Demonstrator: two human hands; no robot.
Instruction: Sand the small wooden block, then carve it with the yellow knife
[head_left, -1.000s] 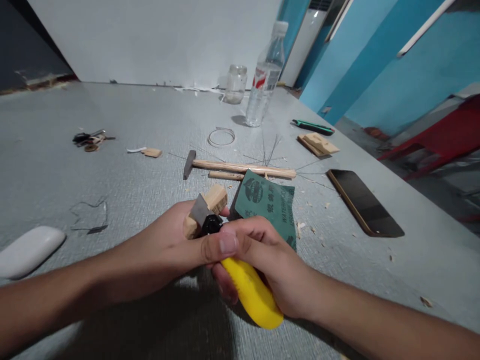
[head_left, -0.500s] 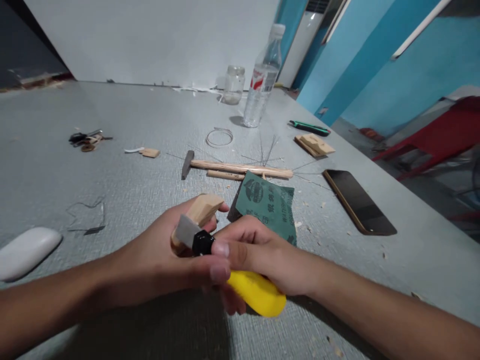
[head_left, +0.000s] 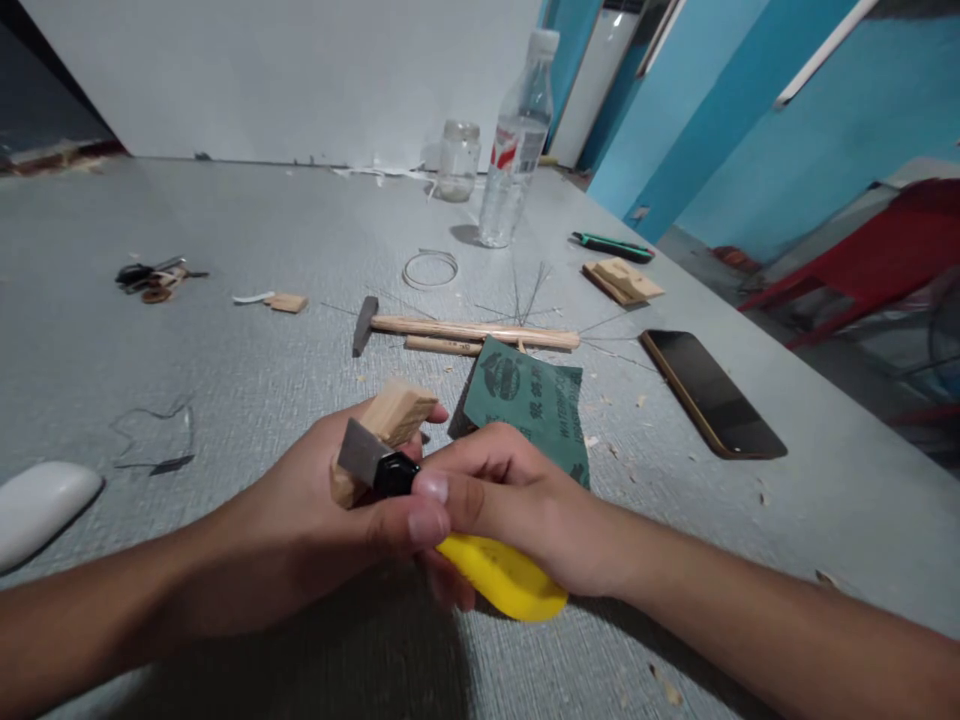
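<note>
A small pale wooden block [head_left: 401, 408] is gripped in my left hand [head_left: 300, 500], its upper end tilted up to the right. My right hand [head_left: 517, 505] is closed round a carving knife [head_left: 499, 580] with a yellow handle, a black collar and a short flat blade. That blade lies across the near face of the block; whether its edge is cutting in, I cannot tell. My left thumb presses by the knife's collar, close to the right thumb. Just beyond my right hand lies green sandpaper [head_left: 529, 400], printed side up.
Beyond the sandpaper lie a hammer [head_left: 465, 330] and thin wires. A phone [head_left: 712, 393] is at right, a white computer mouse [head_left: 45, 510] at left. Farther back stand a plastic bottle [head_left: 514, 150] and a glass jar [head_left: 457, 160]. A green-black utility knife [head_left: 613, 247] lies near the right edge.
The view has shifted slightly, so everything sits a little further left and up. In my left hand the block has turned slightly, showing more of its right side. Both grips stay the same.
</note>
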